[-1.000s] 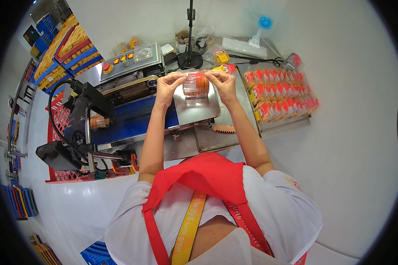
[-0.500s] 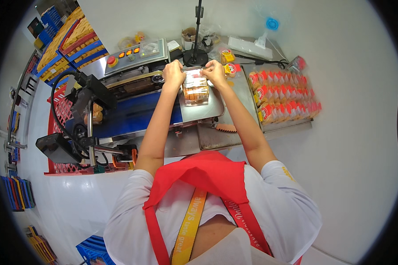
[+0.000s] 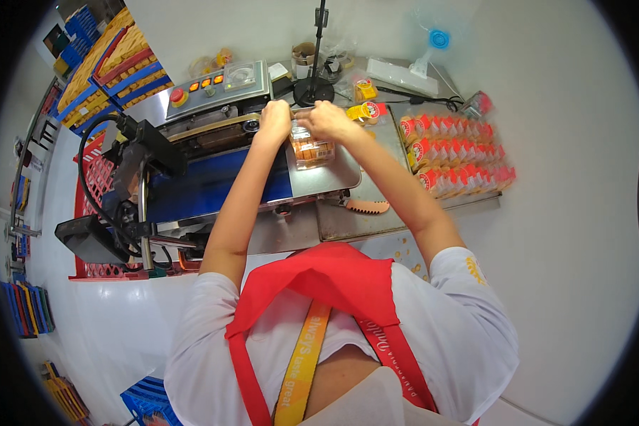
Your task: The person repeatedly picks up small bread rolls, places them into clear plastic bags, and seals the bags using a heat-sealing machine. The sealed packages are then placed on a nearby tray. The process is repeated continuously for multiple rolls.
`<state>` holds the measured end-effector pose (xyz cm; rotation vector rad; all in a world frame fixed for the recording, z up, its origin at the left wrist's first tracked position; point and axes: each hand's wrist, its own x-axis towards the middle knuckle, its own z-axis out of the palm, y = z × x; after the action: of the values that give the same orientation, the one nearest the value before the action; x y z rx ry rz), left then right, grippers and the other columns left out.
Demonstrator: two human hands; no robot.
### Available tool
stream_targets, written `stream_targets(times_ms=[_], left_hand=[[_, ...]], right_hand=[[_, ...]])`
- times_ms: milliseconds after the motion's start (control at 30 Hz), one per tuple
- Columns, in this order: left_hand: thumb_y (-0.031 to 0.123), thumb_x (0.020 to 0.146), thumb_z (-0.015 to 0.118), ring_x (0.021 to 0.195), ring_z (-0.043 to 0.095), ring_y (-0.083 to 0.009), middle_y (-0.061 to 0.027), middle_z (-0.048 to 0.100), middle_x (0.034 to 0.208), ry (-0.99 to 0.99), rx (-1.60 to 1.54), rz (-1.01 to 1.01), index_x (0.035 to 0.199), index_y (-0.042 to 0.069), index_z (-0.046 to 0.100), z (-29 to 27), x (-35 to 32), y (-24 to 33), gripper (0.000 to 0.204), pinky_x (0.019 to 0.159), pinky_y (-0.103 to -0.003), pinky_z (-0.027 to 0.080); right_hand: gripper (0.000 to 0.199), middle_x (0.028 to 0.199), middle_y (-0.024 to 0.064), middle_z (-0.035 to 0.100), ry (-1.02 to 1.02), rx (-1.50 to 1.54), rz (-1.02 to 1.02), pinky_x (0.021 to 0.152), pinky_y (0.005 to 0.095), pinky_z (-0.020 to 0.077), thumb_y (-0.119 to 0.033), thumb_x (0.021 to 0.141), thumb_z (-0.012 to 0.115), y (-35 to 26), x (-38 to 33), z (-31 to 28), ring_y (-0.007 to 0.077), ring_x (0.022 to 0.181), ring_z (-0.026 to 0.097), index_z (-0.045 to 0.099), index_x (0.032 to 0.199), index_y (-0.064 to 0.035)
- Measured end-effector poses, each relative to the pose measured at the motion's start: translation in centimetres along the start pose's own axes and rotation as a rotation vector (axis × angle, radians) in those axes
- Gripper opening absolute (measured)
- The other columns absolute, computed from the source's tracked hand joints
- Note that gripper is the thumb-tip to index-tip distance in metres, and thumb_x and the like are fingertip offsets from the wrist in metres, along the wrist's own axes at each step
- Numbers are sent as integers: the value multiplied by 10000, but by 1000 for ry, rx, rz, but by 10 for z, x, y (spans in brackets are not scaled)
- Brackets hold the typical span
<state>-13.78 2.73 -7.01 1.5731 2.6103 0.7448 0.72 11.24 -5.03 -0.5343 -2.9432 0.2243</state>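
Observation:
A clear plastic bag of round golden baked goods (image 3: 312,152) lies on the metal plate at the right end of the blue belt. My left hand (image 3: 275,119) is closed on the bag's top left corner, beside the sealing machine's band. My right hand (image 3: 326,121) is closed on the bag's top edge, close to my left one, and slightly blurred. My fingers hide the top of the bag. To the right of my right hand lies a small red and yellow package (image 3: 366,112).
A blue conveyor belt (image 3: 220,177) and a sealing machine with a control panel (image 3: 220,89) extend leftward. Rows of bagged buns (image 3: 456,150) with red labels fill the right side. A saw-toothed orange tool (image 3: 368,206) lies at the front. A black stand (image 3: 313,91) rises behind.
My right hand has moved left along the bag's top edge toward my left hand. The baked goods at the belt's left end have moved left, mostly out of sight.

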Motion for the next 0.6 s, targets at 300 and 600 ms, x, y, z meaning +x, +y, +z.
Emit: stream_targets(times_ms=[300, 600], left_hand=[[61, 788, 675, 957, 664, -235, -177, 644, 1100, -13, -531, -86, 1192, -12, 566, -56, -104, -2, 424, 781, -313, 541], [39, 810, 648, 941, 663, -245, -182, 616, 1140, 93, -578, -233, 1243, -10, 539, -48, -119, -41, 448, 768, -322, 570]], right_hand=[[367, 1044, 258, 487, 217, 71, 72, 838, 458, 468, -396, 907, 491, -59, 18, 37, 387, 1032, 464, 658, 1099, -132], [234, 846, 158, 655, 685, 611, 23, 814, 395, 473, -230, 854, 568, 22, 0, 25, 301, 856, 613, 700, 913, -46]])
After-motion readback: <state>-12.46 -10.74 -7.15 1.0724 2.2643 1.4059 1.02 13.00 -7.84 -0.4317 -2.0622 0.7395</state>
